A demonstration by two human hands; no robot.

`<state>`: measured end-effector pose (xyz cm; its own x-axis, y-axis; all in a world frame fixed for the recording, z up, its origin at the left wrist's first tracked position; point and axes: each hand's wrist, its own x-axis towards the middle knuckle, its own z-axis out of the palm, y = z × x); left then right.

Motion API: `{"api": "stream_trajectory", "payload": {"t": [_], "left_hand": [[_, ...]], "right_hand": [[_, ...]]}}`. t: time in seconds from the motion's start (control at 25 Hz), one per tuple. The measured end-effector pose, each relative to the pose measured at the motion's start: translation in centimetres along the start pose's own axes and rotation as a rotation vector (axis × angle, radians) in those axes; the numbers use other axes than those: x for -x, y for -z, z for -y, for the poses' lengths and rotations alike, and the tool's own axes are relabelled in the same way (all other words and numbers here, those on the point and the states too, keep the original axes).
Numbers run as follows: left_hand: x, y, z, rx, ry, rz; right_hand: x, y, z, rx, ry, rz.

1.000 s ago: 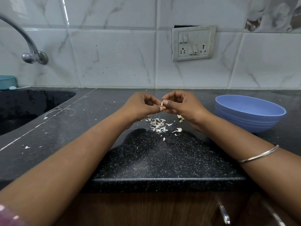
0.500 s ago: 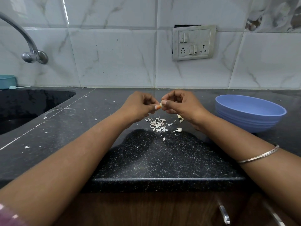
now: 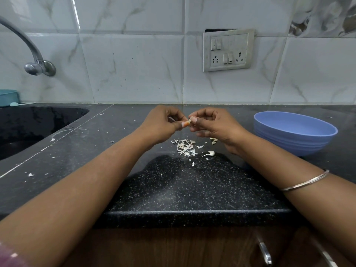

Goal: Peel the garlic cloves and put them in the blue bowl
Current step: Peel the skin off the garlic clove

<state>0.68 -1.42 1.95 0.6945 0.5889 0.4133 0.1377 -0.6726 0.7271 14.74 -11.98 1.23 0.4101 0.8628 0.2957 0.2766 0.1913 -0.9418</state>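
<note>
My left hand (image 3: pixel 163 125) and my right hand (image 3: pixel 213 126) meet above the black counter, both pinching one small garlic clove (image 3: pixel 189 120) between fingertips; most of the clove is hidden by the fingers. Below them lies a heap of white peel flakes (image 3: pixel 185 148). A loose clove with a thin tail (image 3: pixel 211 153) lies to the right of the heap, and a few more cloves (image 3: pixel 213 141) sit partly hidden under my right hand. The blue bowl (image 3: pixel 294 132) stands on the counter to the right of my right hand; its inside is not visible.
A black sink (image 3: pixel 28 128) with a metal tap (image 3: pixel 36 62) is at the left. A teal container (image 3: pixel 8 97) stands behind the sink. A switch and socket plate (image 3: pixel 228 51) is on the tiled wall. Drawer handles (image 3: pixel 264 253) show below the counter's front edge.
Both hands stay together on the clove, with only small shifts of the fingertips. The peel heap and loose cloves have not moved.
</note>
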Motion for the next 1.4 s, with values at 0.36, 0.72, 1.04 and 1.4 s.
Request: {"api": "stream_trajectory", "payload": {"t": [0.36,0.72,1.04,1.4], "left_hand": [[0.05,-0.28,-0.23,0.067,-0.028,-0.028],[-0.04,-0.33,-0.13,0.071,-0.041,-0.036],[0.07,-0.42,-0.12,0.058,-0.061,-0.017],[-0.09,-0.66,0.08,0.022,0.045,-0.002]], "right_hand": [[-0.10,-0.03,-0.04,-0.027,-0.043,0.035],[-0.03,-0.21,-0.03,-0.072,-0.093,0.086],[-0.28,-0.10,-0.22,-0.073,-0.094,0.051],[-0.37,0.38,0.23,-0.154,-0.103,0.048]]}}
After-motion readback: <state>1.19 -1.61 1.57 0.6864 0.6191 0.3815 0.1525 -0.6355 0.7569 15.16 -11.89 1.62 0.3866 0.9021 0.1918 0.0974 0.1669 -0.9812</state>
